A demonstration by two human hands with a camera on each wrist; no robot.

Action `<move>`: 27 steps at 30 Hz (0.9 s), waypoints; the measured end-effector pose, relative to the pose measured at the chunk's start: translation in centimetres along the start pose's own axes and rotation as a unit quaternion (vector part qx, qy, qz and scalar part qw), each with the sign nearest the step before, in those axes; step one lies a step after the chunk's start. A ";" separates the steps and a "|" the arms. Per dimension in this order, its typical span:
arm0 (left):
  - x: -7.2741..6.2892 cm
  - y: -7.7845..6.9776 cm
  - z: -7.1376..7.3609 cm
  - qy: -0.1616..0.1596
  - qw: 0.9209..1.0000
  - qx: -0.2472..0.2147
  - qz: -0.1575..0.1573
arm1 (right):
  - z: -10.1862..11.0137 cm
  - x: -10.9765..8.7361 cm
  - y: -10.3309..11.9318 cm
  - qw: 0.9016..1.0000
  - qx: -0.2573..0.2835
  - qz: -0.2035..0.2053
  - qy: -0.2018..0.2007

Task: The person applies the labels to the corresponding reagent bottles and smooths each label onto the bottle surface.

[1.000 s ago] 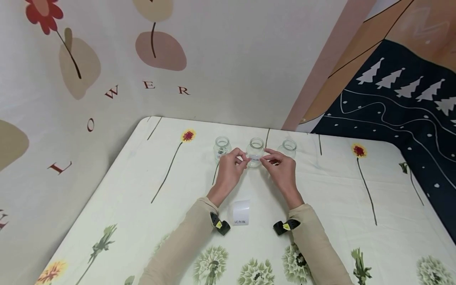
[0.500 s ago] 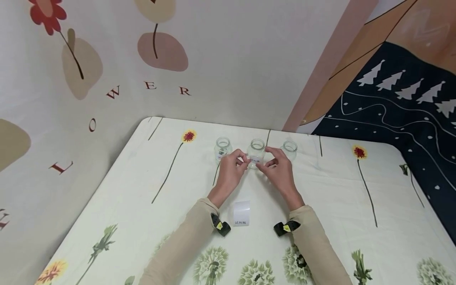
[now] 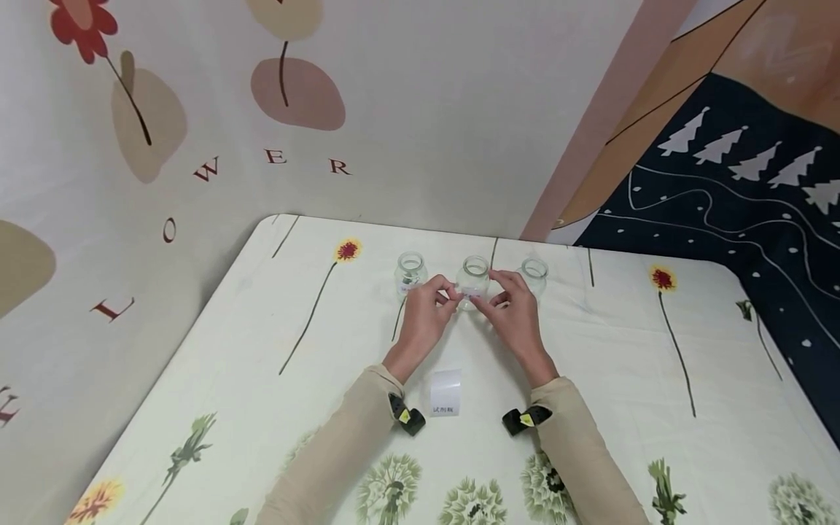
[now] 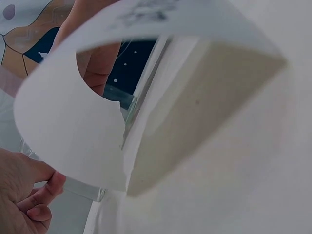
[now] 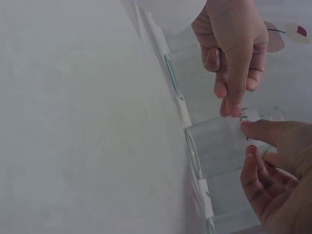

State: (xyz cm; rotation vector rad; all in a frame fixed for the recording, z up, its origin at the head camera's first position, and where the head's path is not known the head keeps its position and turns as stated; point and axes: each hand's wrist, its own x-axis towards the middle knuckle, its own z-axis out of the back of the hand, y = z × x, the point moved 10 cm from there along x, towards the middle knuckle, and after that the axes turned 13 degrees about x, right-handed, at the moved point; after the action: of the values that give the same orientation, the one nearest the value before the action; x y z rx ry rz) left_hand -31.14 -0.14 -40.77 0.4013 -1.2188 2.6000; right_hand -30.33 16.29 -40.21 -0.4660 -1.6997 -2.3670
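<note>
A clear glass jar (image 3: 475, 274) stands upright between my two hands, with a small white label (image 5: 247, 117) bearing dark handwriting on its side. My left hand (image 3: 425, 310) pinches at the label's left end with thumb and forefinger. From the other side, my right hand (image 3: 515, 313) holds the jar, its thumb (image 5: 258, 129) pressing on the label and its forefinger up near the jar's shoulder. The fingers cover much of the label in the head view. Close to the left wrist camera, a curled white paper strip (image 4: 68, 122) partly hides both hands.
Two similar glass jars flank the middle one: a left jar (image 3: 410, 271) with a label and a right jar (image 3: 534, 274) partly behind my right hand. The curled paper strip (image 3: 445, 394) with handwriting lies between my forearms on the flower-print tablecloth (image 3: 604, 379).
My right thumb has shifted leftward and slightly down across the label, while its forefinger straightened along the jar's shoulder. Less of the label's writing shows. My left hand stays nearly still.
</note>
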 end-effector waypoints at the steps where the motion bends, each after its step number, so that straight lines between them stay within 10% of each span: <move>1: 0.0 0.0 0.0 -0.001 1.000 0.000 0.000 | 0.0 0.0 0.1 1.000 -0.003 0.002 0.002; 27: 0.0 0.1 0.0 0.002 1.000 -0.008 -0.004 | 0.7 0.1 -0.1 0.999 -0.003 -0.030 0.028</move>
State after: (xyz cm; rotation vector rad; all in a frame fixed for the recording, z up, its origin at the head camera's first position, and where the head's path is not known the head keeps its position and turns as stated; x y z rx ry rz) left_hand -31.19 -0.21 -40.87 0.3968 -1.2328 2.5817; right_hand -30.34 16.97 -40.05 -0.3516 -1.7061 -2.4023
